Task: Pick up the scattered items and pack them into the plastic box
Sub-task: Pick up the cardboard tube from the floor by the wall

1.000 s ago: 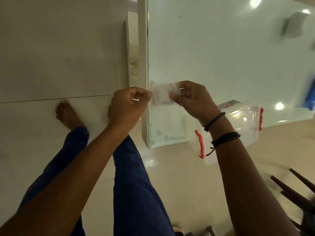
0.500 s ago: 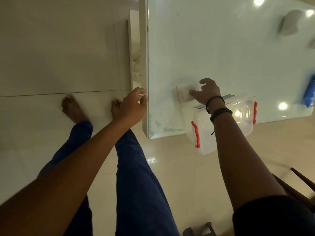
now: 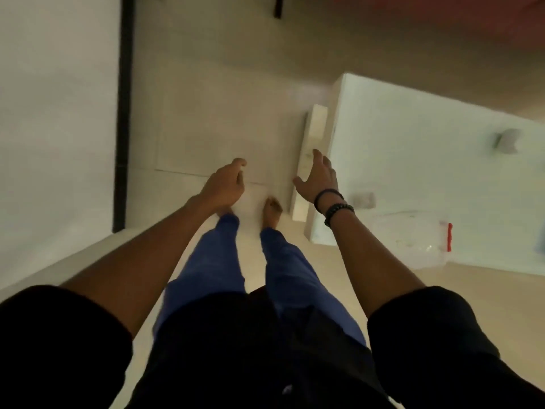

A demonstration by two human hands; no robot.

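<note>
The clear plastic box (image 3: 410,236) with a red handle (image 3: 449,237) sits on the pale glass table (image 3: 413,160) near its front edge. A small pale packet (image 3: 363,199) lies on the table just left of the box. My right hand (image 3: 317,178) hovers with spread fingers over the table's left edge, holding nothing. My left hand (image 3: 225,184) hangs over the floor with loosely curled fingers, empty. The picture is blurred by motion.
A grey object (image 3: 507,140) lies farther back on the table. A white table leg (image 3: 309,160) runs along the table's left side. My bare feet (image 3: 272,211) stand on the tiled floor. A white wall with a dark skirting strip (image 3: 122,113) rises at the left.
My right hand left the packet by the box and moved off to the table's left edge. The view swung left toward the floor and wall. My left hand opened loosely.
</note>
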